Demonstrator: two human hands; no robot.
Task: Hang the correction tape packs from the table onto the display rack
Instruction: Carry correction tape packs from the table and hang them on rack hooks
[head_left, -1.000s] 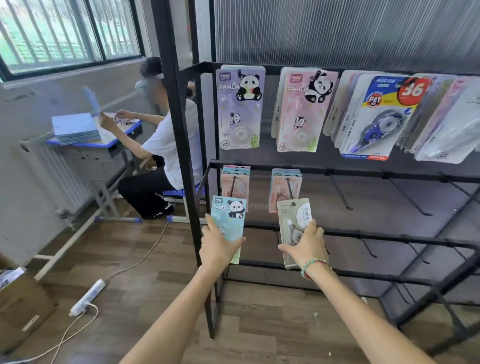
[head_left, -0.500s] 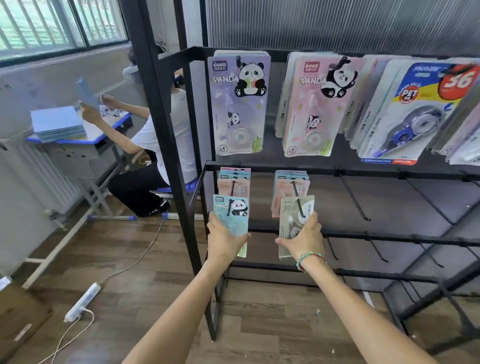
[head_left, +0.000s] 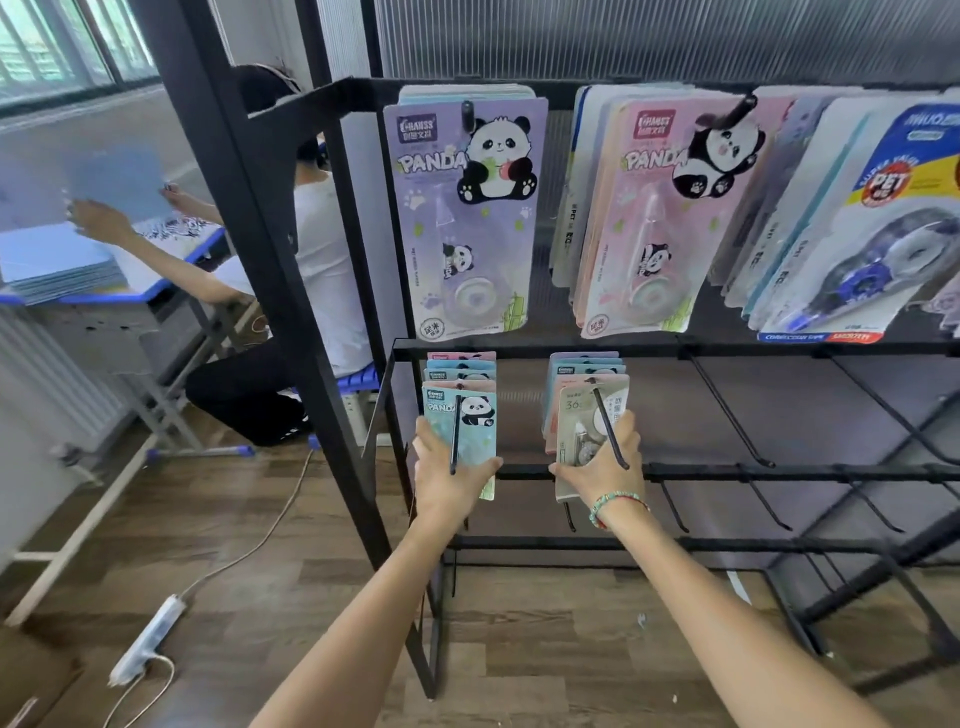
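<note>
Display rack (head_left: 675, 472) – matt black metal; correction tape packs (head_left: 470, 415) – glossy card, clear plastic; floor (head_left: 519, 649) wood-look.

Floor (head_left: 260, 519): dark wood-look planks. A white power strip (head_left: 148, 642) with cable lies on it. Window (head_left: 57, 47): barred, upper left, admitting daylight. A radiator (head_left: 47, 384) is mounted on the left wall. A seated person (head_left: 317, 260) works at a blue-edged desk (head_left: 119, 296). Rear wall (head_left: 623, 36): ribbed grey panel.

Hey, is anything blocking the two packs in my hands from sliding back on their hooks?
Nothing visible blocks them. The teal panda pack in the left hand and the beige pack in the right hand are each threaded on a hook, with only packs already hung behind them.
</note>
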